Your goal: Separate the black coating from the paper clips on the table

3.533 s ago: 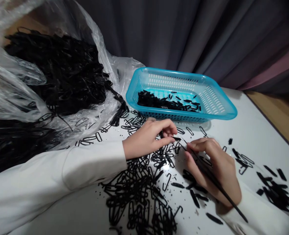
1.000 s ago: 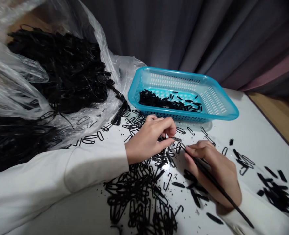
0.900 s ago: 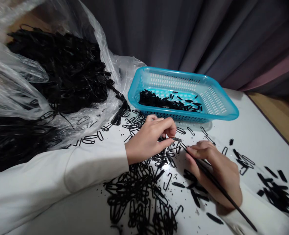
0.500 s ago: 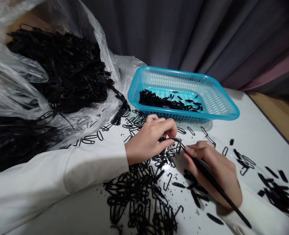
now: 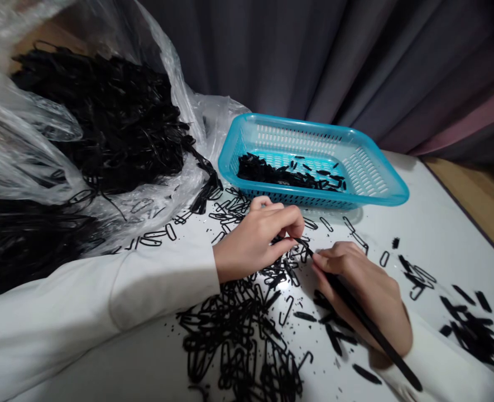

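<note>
My left hand [image 5: 263, 234] is closed in a pinch above the scattered black pieces, thumb against index finger. A small dark piece seems to sit at its fingertips, mostly hidden. Held like a pen in my right hand [image 5: 361, 290] is a slim black pointed tool [image 5: 372, 326], shaped like tweezers. Its narrow tip meets the left fingertips, and its flat rear end lies over the right wrist. Below both hands, a heap of thin black loop-shaped frames [image 5: 238, 340] spreads over the white table [image 5: 125, 357]. Small solid black strips [image 5: 334, 338] lie under the right hand.
Behind the hands stands a blue plastic basket [image 5: 389, 192] containing small black pieces. At left, a clear plastic bag [image 5: 62, 173] is packed with tangled black strips [image 5: 116, 111]. More black pieces [image 5: 473, 335] lie at right. A dark curtain [image 5: 272, 56] hangs behind the table.
My right hand has shifted slightly left, closer to the left fingertips, and the black tool has moved with it. My left hand has stayed nearly still.
</note>
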The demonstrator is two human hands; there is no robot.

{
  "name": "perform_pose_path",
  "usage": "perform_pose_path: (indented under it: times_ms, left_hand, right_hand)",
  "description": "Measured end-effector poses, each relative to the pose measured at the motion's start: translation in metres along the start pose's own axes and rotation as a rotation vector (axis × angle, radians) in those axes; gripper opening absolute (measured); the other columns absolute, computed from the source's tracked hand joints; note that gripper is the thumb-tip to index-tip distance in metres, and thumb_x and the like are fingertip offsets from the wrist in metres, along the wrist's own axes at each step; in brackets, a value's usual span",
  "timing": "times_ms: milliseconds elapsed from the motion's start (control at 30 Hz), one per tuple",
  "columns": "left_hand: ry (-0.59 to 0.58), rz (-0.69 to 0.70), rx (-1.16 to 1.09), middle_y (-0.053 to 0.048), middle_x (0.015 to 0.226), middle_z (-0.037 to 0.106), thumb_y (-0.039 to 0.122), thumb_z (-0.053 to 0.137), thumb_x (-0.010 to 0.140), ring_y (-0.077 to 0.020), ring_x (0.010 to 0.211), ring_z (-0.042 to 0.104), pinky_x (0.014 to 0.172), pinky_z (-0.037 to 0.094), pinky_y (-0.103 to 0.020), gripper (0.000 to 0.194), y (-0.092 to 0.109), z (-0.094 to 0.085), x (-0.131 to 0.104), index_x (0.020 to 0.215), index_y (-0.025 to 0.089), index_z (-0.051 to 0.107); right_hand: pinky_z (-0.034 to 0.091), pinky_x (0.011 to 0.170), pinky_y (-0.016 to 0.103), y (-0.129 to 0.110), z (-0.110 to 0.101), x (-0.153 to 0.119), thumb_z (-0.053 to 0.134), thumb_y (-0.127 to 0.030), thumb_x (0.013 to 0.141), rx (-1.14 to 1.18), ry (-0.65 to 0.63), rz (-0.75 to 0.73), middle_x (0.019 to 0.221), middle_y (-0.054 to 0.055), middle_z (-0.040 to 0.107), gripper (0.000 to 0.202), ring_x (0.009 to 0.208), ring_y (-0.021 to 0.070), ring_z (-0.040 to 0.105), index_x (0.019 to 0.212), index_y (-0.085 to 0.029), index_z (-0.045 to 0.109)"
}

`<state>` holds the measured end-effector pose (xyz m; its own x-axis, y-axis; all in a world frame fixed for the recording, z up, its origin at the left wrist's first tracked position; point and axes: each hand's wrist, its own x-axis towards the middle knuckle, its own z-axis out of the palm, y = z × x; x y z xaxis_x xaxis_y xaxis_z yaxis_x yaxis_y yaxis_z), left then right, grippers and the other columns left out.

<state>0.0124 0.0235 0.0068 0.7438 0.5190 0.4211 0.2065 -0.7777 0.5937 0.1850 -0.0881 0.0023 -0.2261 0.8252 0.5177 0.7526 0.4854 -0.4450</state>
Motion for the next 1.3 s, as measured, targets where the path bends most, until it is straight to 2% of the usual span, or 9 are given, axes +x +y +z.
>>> perform_pose_path:
  times_ms: [200, 500, 600, 767, 833, 1300]
  left_hand:
    - [0.003, -0.003, -0.026, 0.007, 0.075, 0.055, 0.008, 0.062, 0.083, -0.0088, 0.072, 0.053, 0.084, 0.029, -0.027, 0.015, 0.0025, -0.0005, 0.0004, 0.082, 0.018, 0.051]
    - [-0.05, -0.052, -0.111, 0.007, 0.076, 0.058, 0.013, 0.066, 0.082, -0.0091, 0.07, 0.054, 0.083, 0.031, -0.028, 0.016, 0.0022, -0.0021, 0.0032, 0.081, 0.018, 0.051]
    - [-0.027, -0.067, -0.115, 0.007, 0.075, 0.057, 0.014, 0.067, 0.082, -0.0092, 0.071, 0.053, 0.082, 0.032, -0.027, 0.017, 0.0018, -0.0021, 0.0031, 0.081, 0.018, 0.05]
    - [0.009, -0.04, -0.089, 0.008, 0.076, 0.055, 0.011, 0.066, 0.082, -0.0076, 0.07, 0.051, 0.083, 0.03, -0.026, 0.018, 0.0014, -0.0012, 0.0016, 0.082, 0.018, 0.05]
    - [0.031, -0.031, -0.072, 0.008, 0.076, 0.055, 0.01, 0.066, 0.082, -0.0072, 0.069, 0.051, 0.083, 0.03, -0.026, 0.017, 0.0014, -0.001, 0.0012, 0.083, 0.018, 0.05]
    - [0.097, 0.034, -0.006, 0.007, 0.075, 0.054, 0.01, 0.067, 0.081, -0.0075, 0.07, 0.051, 0.083, 0.03, -0.025, 0.017, 0.0007, 0.0, -0.0004, 0.082, 0.016, 0.052]
  right_hand:
    - [0.042, 0.069, 0.031, 0.0023, -0.0018, -0.0001, 0.051, -0.002, 0.088, 0.003, -0.065, -0.047, 0.078, 0.001, 0.058, 0.019, 0.072, 0.0137, 0.049, 0.09, -0.021, 0.047]
    - [0.041, 0.069, 0.035, 0.0034, -0.0047, -0.0009, 0.048, 0.0, 0.087, -0.101, -0.096, -0.161, 0.078, 0.004, 0.058, 0.019, 0.07, 0.0158, 0.045, 0.089, -0.019, 0.048]
    - [0.043, 0.071, 0.035, 0.0031, -0.0034, -0.0016, 0.048, -0.001, 0.087, -0.102, -0.064, -0.126, 0.078, 0.004, 0.058, 0.019, 0.071, 0.016, 0.047, 0.089, -0.02, 0.048]
    - [0.044, 0.07, 0.033, 0.0016, 0.0001, -0.0026, 0.054, 0.002, 0.082, -0.078, 0.109, -0.067, 0.076, 0.001, 0.057, 0.024, 0.068, 0.0144, 0.05, 0.085, -0.021, 0.049]
    - [0.045, 0.071, 0.032, 0.001, 0.0006, -0.0023, 0.056, 0.002, 0.081, -0.071, 0.141, -0.044, 0.076, 0.0, 0.057, 0.025, 0.067, 0.0138, 0.051, 0.084, -0.021, 0.049]
    - [0.045, 0.075, 0.029, -0.0031, -0.0015, 0.0017, 0.06, 0.002, 0.08, -0.067, 0.096, -0.064, 0.077, 0.002, 0.059, 0.022, 0.075, 0.0123, 0.056, 0.085, -0.017, 0.05]
